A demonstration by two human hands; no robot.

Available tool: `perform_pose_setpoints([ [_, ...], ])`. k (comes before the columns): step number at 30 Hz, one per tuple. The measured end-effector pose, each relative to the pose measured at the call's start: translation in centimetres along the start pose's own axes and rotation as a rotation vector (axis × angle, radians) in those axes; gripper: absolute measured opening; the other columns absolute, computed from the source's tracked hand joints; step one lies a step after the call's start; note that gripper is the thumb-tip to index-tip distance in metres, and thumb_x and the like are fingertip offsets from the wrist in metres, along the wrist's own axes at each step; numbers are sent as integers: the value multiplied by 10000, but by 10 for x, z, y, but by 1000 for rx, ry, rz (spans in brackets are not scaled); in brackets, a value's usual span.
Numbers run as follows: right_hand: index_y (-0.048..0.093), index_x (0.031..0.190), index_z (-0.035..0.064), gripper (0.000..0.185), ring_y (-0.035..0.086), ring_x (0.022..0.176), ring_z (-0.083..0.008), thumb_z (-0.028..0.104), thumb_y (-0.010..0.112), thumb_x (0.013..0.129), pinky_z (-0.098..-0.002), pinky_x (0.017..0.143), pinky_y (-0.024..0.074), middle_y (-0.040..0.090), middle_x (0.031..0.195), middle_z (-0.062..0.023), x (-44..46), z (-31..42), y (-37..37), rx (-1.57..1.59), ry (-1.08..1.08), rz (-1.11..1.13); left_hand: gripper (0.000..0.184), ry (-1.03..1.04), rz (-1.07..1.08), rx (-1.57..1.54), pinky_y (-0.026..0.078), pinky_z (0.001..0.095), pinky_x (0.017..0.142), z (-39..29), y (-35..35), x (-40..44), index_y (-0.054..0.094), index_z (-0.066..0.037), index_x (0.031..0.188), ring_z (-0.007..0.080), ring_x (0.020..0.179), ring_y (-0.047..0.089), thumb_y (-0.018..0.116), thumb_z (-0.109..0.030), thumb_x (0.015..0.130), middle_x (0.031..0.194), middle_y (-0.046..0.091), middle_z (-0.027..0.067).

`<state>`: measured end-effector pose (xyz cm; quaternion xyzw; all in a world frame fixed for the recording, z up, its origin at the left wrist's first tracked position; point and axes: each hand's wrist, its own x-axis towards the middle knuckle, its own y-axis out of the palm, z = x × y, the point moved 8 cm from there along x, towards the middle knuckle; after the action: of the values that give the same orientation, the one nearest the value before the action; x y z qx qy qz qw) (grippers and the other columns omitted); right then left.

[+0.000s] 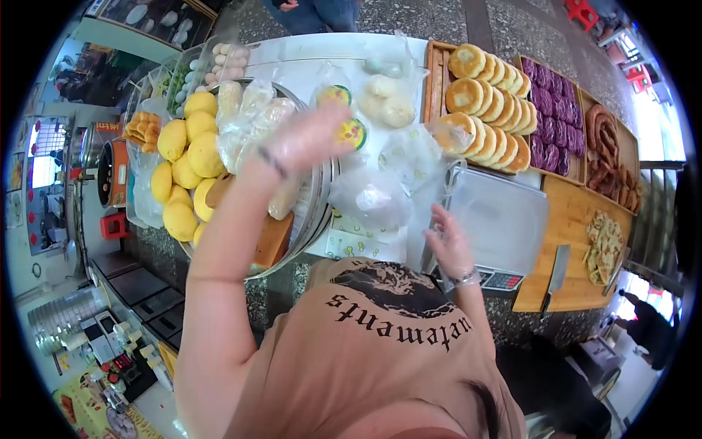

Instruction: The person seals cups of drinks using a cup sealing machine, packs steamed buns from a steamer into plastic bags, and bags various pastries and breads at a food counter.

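Observation:
My left hand [311,135] is smeared by motion, stretched over the white table beside two round lids with yellow and green print. The nearer lid [352,134] lies right at its fingers; the farther lid [334,95] sits just beyond. Whether the fingers grip anything cannot be made out. My right hand [448,240] hangs at the near edge of the scale [497,223], its fingers apart with nothing between them. Between my hands lies a knotted clear plastic bag [371,199] with pale contents. A flatter printed plastic bag [412,155] rests behind it.
Yellow buns [186,157] and bagged food fill a round steamer on the left. Rows of golden flat cakes [486,106], purple rolls [552,117] and brown twisted pastries [602,143] stand in trays. A cleaver [558,274] lies on the wooden board [530,293]. Someone in jeans [322,14] stands opposite.

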<state>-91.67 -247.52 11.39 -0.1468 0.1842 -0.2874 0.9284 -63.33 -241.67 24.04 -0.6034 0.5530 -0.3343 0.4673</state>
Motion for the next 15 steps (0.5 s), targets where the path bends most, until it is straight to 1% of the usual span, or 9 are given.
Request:
perform_pose_setpoints([
  [2, 464, 1280, 28, 551, 544, 1090, -341, 147, 679, 787, -377, 927, 439, 525, 1224, -214, 7, 21, 19, 1, -89, 23, 538, -5, 219, -103, 422, 427, 930, -34, 30, -33, 473, 0, 1202, 364, 1055, 524, 684, -239, 769, 1144, 528, 221],
  [4, 434, 1313, 35, 632, 490, 1165, -345, 178, 710, 763, -388, 975, 404, 470, 1291, -219, 17, 62, 34, -58, -276, 19, 601, -25, 25, -210, 413, 427, 940, -44, 52, -58, 427, 1, 1247, 367, 1051, 526, 689, -214, 751, 1159, 524, 216],
  [5, 407, 1336, 36, 669, 440, 1221, -345, 186, 712, 759, -391, 1016, 366, 424, 1333, -221, 22, 83, 39, -128, -341, 35, 601, -21, 21, -210, 413, 427, 940, -48, 71, -67, 427, 1, 1247, 367, 1051, 526, 689, -214, 751, 1159, 524, 216],
  [7, 417, 1324, 30, 640, 444, 1212, -349, 178, 699, 769, -395, 1015, 366, 438, 1318, -223, 33, 111, 50, -150, -411, 32, 617, -114, -187, -343, 407, 434, 933, -43, 92, -78, 403, -7, 1264, 380, 1059, 513, 680, -190, 744, 1142, 525, 210],
  [8, 427, 1312, 23, 610, 448, 1204, -353, 170, 686, 780, -400, 1013, 366, 451, 1304, -224, 34, 121, 58, -166, -474, 38, 617, -114, -181, -355, 407, 434, 933, -44, 104, -79, 403, -7, 1264, 380, 1059, 513, 680, -190, 744, 1142, 525, 210],
  [10, 449, 1291, 22, 571, 457, 1185, -355, 162, 674, 785, -403, 999, 376, 467, 1291, -213, 44, 104, 85, -212, -449, 78, 594, -192, -190, -459, 407, 447, 910, -38, 122, -82, 417, 1, 1243, 392, 1046, 501, 669, -177, 736, 1102, 527, 211],
  [12, 471, 1269, 20, 532, 466, 1167, -358, 154, 662, 791, -407, 985, 387, 482, 1277, -203, 55, 83, 106, -257, -417, 125, 571, -234, -101, -423, 408, 447, 893, -33, 134, -81, 425, 2, 1227, 401, 1017, 497, 660, -166, 735, 1083, 527, 218],
  [14, 520, 1218, 39, 465, 492, 1117, -359, 149, 656, 787, -408, 953, 407, 522, 1237, -172, 58, 82, 105, -187, -536, 53, 574, -284, -201, -451, 400, 448, 906, -27, 132, -84, 422, -3, 1224, 398, 1023, 489, 667, -160, 730, 1122, 511, 215],
  [15, 520, 1218, 39, 465, 492, 1117, -359, 149, 656, 787, -408, 953, 407, 522, 1237, -172, 61, 81, 104, -195, -521, 68, 574, -293, -195, -470, 400, 448, 906, -27, 135, -85, 422, -3, 1224, 398, 1023, 489, 667, -160, 730, 1122, 511, 215],
])
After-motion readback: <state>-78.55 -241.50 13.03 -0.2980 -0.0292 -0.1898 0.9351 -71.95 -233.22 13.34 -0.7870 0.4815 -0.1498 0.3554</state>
